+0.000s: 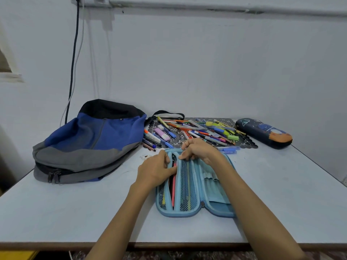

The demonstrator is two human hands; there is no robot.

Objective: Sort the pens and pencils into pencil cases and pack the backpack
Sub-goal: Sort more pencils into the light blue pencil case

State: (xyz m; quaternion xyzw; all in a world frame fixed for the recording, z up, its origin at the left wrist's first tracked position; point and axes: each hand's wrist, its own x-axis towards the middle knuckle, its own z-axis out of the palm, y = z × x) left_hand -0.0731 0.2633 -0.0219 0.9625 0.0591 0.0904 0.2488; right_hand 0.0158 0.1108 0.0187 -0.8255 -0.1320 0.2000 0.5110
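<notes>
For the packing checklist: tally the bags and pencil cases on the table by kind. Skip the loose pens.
Backpacks: 1, the blue and grey backpack
Pencil cases: 2, the light blue case lying open and the dark blue case lying closed
Total: 3

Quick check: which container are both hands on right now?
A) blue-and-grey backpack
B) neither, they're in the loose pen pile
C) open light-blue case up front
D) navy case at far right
C: the left hand and right hand are both at the far end of the unzipped light-blue case, while the navy case and the backpack lie untouched off to the sides.
</notes>
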